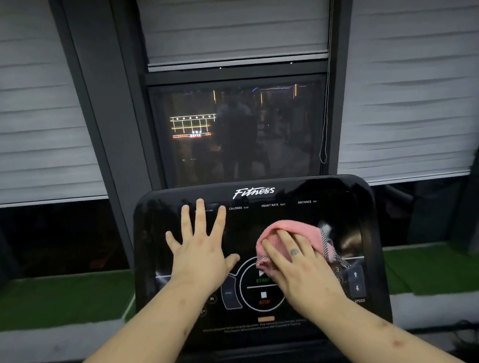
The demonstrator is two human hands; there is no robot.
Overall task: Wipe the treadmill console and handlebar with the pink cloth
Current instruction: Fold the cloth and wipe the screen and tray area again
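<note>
Two bare hands lie on the glossy black treadmill console [291, 194], which carries the word "Fitness" along its top edge. The left hand [201, 253] rests flat on the left part of the panel, fingers straight and spread wide apart, thumb pointing toward the round START/STOP dial [263, 294]. The right hand [299, 265] presses the pink cloth [291, 230] against the right-centre of the panel, just above and beside that dial; its fingers lie stretched over the bunched fabric, close together, not curled round it. A black-and-white checked trim [328, 246] shows at the cloth's right edge. Behind the console stands a dark window [240, 132] with reflected lights, flanked by grey pleated blinds [26, 112], and a strip of green turf [55, 299] runs along the sill on both sides.
</note>
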